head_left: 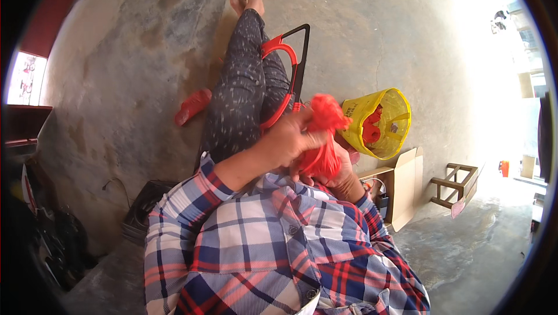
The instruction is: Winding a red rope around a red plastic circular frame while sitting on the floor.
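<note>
My two hands hold a bundle of red strands, perhaps netting or plastic string (327,112), in front of my chest. The fingers of my left hand (290,142) close on its middle, somewhat blurred. My right hand (342,171) cups the lower, loose-hanging part from the right, its fingers partly hidden by the strands. Just beyond my left hand, a frame with a black bar and curved red parts (299,70) lies over my legs. Right of the bundle stands a yellow bucket (356,112), tilted in view, with red bundles (372,126) inside.
Another red bundle (193,107) lies on the concrete floor left of my legs. An open cardboard box (408,184) is by my right forearm, and a small wooden stool (456,184) stands farther right. At the lower left is a black crate (142,207).
</note>
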{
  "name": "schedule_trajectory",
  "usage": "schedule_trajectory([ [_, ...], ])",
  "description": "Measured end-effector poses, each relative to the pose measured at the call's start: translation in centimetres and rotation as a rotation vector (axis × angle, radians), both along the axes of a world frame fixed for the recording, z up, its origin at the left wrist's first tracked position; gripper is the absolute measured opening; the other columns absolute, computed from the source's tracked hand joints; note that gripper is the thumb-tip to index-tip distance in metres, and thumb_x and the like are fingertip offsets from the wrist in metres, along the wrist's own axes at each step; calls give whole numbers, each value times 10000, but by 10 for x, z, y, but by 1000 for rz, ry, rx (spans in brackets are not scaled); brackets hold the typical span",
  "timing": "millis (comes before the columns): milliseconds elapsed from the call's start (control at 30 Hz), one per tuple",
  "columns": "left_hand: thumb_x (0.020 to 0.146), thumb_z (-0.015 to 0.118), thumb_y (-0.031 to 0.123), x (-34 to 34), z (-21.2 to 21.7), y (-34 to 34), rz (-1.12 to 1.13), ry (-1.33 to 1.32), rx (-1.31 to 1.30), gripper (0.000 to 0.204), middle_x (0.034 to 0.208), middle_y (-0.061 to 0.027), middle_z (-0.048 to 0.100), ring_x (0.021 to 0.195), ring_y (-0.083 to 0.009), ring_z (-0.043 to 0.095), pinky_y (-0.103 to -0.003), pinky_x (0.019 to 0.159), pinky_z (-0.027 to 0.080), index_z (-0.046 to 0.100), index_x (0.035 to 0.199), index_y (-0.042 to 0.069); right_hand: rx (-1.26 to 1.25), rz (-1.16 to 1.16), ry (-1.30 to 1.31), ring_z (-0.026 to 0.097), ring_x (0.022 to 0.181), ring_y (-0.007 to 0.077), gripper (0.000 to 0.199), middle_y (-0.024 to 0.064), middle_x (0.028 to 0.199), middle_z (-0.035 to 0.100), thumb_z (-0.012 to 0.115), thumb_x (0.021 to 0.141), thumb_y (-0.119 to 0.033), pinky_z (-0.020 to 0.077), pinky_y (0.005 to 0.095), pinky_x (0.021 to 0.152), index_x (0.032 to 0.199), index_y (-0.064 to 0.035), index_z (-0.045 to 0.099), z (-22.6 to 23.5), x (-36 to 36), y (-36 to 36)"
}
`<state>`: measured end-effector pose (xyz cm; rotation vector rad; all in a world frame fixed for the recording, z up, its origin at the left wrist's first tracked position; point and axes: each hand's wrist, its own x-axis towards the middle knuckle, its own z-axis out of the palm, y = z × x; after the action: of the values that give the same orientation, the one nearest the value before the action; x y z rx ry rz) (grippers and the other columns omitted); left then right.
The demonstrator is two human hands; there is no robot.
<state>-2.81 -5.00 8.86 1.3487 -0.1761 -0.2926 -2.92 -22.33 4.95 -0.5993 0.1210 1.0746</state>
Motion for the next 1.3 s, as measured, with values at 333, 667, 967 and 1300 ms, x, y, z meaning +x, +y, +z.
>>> schedule_trajectory([
  [333,710,588,-86,35,2,103,253,-546,925,416,958,-71,596,978,-235,607,-355,894,471,675,1074,96,80,-302,-305,420,554,64,263,13,870,600,617,893,-281,327,205,474,1016,-50,633,-46,112,-40],
  [667,701,709,97,38,-36,47,-77,-35,990,309,936,-212,631,898,-397,616,-470,761,475,538,952,37,-704,387,-1309,530,1103,248,471,104,1107,607,777,742,-362,415,375,967,1108,-87,666,-46,80,15],
  [967,733,595,37,53,-80,57,334,-54,559,335,963,-90,603,913,-224,598,-332,825,477,557,1064,4,-604,-441,-612,561,1123,246,456,152,1233,576,688,788,-173,423,355,984,1188,19,583,-38,99,-46],
  [1300,779,481,89,53,-90,34,169,633,-135,174,866,-36,607,642,-106,531,-236,655,429,541,941,73,205,-867,-644,539,1108,277,558,162,1137,579,625,843,-455,472,475,891,1171,-7,573,44,101,-169],
])
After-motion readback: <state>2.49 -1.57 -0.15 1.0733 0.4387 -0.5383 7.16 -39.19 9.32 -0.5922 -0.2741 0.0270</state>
